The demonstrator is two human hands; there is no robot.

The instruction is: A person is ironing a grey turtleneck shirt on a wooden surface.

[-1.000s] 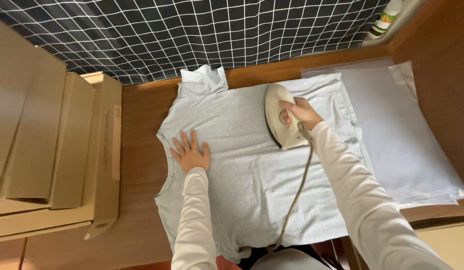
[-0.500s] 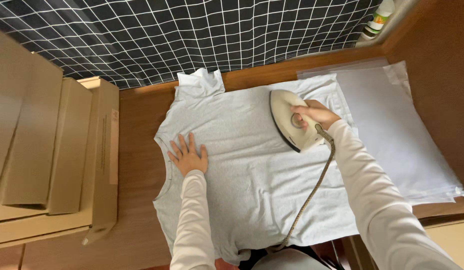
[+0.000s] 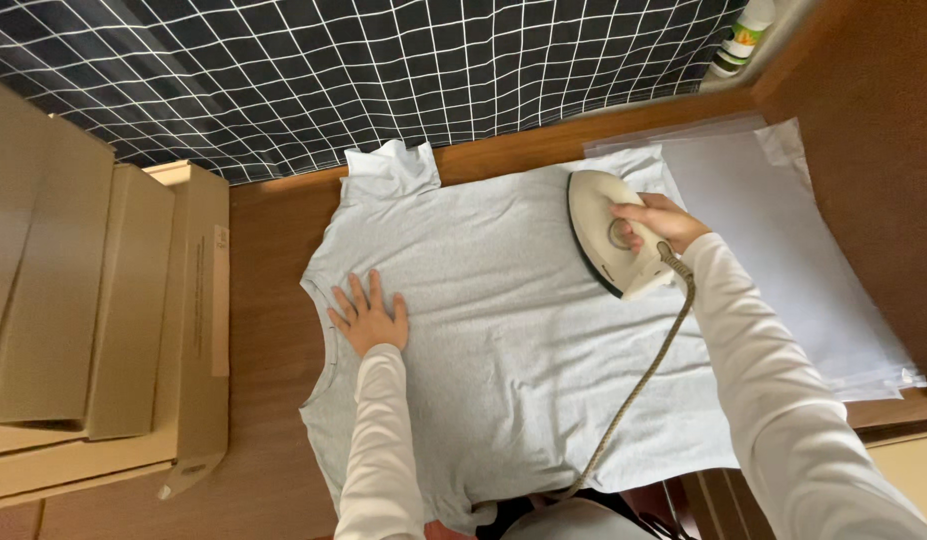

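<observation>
Pale grey T-shirt (image 3: 513,330) spread flat on the wooden table (image 3: 273,420). Cream iron (image 3: 608,230), now nearer the shirt's far right edge than 1 second earlier, so pressing there. Right hand (image 3: 658,222) clamped on its handle, arm extended. Left hand (image 3: 368,318) unmoved, fingers splayed, pinning fabric by the collar.

My work surface is a brown wooden table (image 3: 273,420). A pale grey T-shirt (image 3: 503,340) lies spread flat across its middle, collar toward the left. To the right of the shirt, a stack of clear plastic sheets (image 3: 783,250) rests on the wood, its edge touching the shirt. At the left, flat cardboard boxes (image 3: 133,320) lie stacked along the table's edge.
</observation>
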